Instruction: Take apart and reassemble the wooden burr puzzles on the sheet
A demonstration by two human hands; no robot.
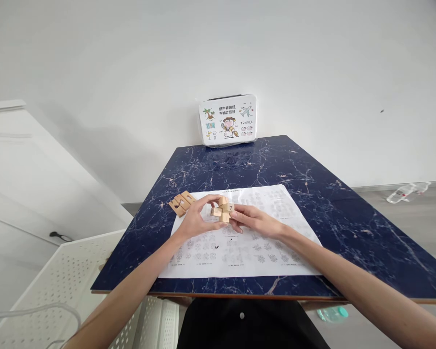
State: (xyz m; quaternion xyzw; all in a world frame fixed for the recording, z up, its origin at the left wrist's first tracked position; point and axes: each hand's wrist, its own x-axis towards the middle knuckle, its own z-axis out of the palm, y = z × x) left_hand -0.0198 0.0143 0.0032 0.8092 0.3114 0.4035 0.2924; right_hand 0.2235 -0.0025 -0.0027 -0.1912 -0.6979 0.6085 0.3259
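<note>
Between my two hands, above the printed sheet, is a wooden interlocking puzzle (pixel 224 211) made of crossed pale blocks, some marked with numbers. My left hand (pixel 198 218) curls round its left side, thumb below and fingers above. From the right, my right hand (pixel 252 219) pinches the block marked 2 between thumb and fingers. Beneath both hands lies a white instruction sheet (pixel 240 264) with rows of small grey diagrams. Several flat wooden pieces with notches (pixel 182 203) lie side by side at the sheet's left edge, just beyond my left hand.
A white case with cartoon travel pictures (pixel 228 121) stands at the table's back against the wall. The dark blue marbled table (pixel 236 169) ends near my lap. White perforated shelving (pixel 69 271) is at left. Plastic bottles lie on the floor, one with a teal cap (pixel 333 314).
</note>
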